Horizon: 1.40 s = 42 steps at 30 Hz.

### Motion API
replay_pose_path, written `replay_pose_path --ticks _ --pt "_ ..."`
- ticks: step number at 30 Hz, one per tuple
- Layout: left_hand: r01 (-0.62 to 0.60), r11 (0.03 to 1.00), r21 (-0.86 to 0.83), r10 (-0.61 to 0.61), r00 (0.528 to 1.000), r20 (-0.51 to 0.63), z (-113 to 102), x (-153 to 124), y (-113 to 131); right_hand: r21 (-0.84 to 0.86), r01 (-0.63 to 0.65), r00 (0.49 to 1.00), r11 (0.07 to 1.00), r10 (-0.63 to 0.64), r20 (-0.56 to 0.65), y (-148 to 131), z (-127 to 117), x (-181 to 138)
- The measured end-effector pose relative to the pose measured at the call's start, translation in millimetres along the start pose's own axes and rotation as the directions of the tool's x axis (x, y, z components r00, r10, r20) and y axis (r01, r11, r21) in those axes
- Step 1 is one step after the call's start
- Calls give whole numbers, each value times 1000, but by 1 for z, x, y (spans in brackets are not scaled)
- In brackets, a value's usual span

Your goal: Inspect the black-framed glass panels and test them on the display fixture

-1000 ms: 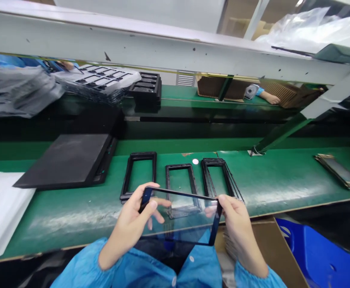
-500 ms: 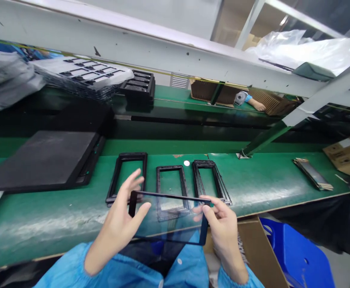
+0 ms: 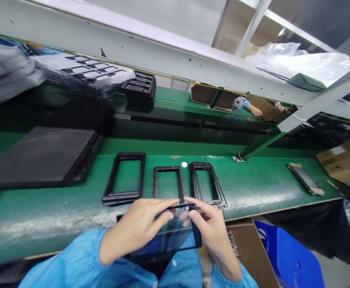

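Note:
I hold a thin glass panel with a black border (image 3: 175,239) low over the near edge of the green table (image 3: 253,188). My left hand (image 3: 140,224) lies over the panel's top, fingers reaching to its far edge. My right hand (image 3: 209,226) pinches that same far edge near the right corner. Both sleeves are light blue. Just beyond my fingers three black rectangular frames lie side by side: a left stack (image 3: 124,178), a middle frame (image 3: 167,183) and a right stack (image 3: 206,184).
A dark flat tray (image 3: 39,156) lies at the left. A small pile of panels (image 3: 305,184) sits at the right. A cardboard box (image 3: 250,248) and a blue bin (image 3: 286,256) stand below the table edge. Another person's arm (image 3: 254,110) rests on the far bench.
The panel has come down and toward me. My left hand moved from its left edge onto its top, and my right hand shifted inward along the far edge.

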<state>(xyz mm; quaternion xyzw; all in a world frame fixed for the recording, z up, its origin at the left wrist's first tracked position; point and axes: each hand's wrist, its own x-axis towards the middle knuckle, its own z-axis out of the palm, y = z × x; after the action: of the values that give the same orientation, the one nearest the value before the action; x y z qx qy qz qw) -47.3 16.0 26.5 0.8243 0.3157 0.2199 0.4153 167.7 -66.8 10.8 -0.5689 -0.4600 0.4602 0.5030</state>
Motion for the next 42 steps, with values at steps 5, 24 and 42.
replay_pose_path --ticks 5,24,42 --pt "243 843 -479 -241 968 66 6 -5 4 162 -65 998 985 62 27 -5 -2 9" --pt "258 812 -523 -336 940 -59 8 -12 -2 -9 58 995 998 -59 -79 -8 7 8" --pt "236 692 -682 -462 871 -167 18 -15 -25 335 -20 943 942 129 -306 48 -32 -8"
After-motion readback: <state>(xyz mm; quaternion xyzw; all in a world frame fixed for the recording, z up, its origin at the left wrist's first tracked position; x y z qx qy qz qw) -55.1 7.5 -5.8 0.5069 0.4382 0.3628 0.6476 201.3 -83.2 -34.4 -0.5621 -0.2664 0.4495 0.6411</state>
